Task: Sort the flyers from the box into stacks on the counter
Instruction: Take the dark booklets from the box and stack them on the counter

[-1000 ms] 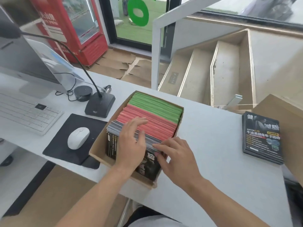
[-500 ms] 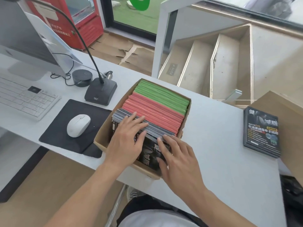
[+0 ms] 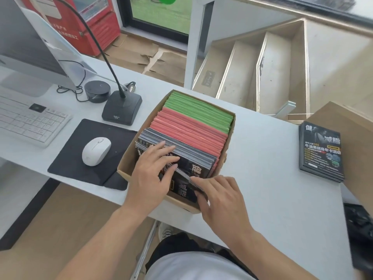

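The box stands on the counter. Both hands part its black flyers: left hand fingers spread on them, right hand fingers pinching some front flyers. A stack lies well apart.

Bright, even daylight comes through the window ahead, shadows lie soft, and the wide lens bends straight lines at the edges.
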A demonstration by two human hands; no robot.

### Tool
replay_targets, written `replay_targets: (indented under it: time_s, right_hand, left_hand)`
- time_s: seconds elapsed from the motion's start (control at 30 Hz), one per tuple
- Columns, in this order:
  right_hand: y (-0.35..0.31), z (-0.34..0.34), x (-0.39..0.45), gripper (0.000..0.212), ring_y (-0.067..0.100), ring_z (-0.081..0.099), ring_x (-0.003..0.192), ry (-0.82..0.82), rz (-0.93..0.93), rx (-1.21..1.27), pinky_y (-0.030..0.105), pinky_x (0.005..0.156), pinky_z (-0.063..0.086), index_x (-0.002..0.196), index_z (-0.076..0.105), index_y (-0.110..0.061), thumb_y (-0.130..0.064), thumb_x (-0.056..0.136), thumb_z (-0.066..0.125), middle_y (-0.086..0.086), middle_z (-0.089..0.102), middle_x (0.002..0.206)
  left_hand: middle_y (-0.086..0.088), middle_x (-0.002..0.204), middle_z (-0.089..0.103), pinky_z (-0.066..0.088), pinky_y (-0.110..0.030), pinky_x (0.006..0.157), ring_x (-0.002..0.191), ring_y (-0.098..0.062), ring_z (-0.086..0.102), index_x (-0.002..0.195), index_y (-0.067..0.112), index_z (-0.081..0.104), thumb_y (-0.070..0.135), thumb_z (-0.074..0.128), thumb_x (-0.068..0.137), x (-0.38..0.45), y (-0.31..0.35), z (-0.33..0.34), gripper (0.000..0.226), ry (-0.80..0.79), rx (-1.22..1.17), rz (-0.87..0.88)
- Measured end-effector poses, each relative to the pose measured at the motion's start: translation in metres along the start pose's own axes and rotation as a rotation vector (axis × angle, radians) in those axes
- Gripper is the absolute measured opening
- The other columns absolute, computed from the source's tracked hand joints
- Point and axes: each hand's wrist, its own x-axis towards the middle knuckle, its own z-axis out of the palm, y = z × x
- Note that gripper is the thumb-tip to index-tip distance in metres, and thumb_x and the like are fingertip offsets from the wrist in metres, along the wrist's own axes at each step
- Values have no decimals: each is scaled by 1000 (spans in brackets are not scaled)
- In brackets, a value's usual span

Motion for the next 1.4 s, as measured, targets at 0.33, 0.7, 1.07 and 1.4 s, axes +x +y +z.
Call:
replay_targets:
  time_s: [0.33,0.7,1.07,1.4]
  right_hand:
    - [-7,-10,12,24,5,55,82,-2,75,247,26,81,42,105,64,-28,-13,88,69,-17,70,93]
    - [-2,-103,44,20,13,68,86,315,163,858,16,76,50,104,67,-24,-19,87,76,-13,70,94]
    - [106,-112,-5,41,21,70,101,332,603,1064,32,81,57,125,56,-29,0,97,60,-2,73,111]
    - [176,-71,-75,24,3,68,91,411,857,698,26,74,53,97,63,-28,-4,97,63,-24,73,91]
  left_hand:
    - [7,134,63,33,-43,117,140,-15,44,86,26,60,47,87,69,0,5,-39,38,-151,158,131]
    - [16,60,55,39,-21,52,58,-5,51,68,33,66,62,60,91,40,88,-90,37,-342,-85,148]
    - [3,57,53,34,-21,52,52,-11,44,86,9,77,42,72,88,67,169,65,34,-265,-828,-381]
    - [8,109,77,53,-30,95,108,-9,70,113,17,76,26,66,98,46,167,174,20,-499,-750,-291]
